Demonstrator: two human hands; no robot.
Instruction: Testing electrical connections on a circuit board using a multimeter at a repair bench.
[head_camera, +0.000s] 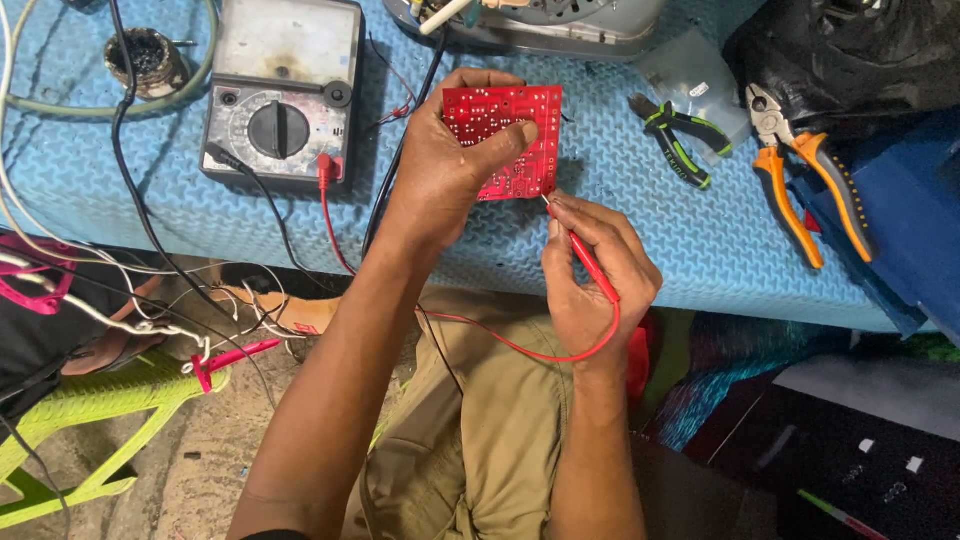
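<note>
My left hand (445, 165) grips a red circuit board (520, 140), thumb pressed across its solder side, holding it above the blue textured mat (620, 230). My right hand (590, 270) pinches a red test probe (585, 258) like a pen, its metal tip touching the board's lower right edge. The probe's red lead (500, 342) loops down over my lap. A grey analog multimeter (283, 95) lies to the left on the mat, with a red and a black lead plugged in.
Green-handled cutters (680, 140) and orange-handled pliers (800, 165) lie right of the board. A black bag (850, 50) sits at the far right, a small round tin (147, 58) at the far left. Loose wires and a lime green plastic chair (100, 410) are below left.
</note>
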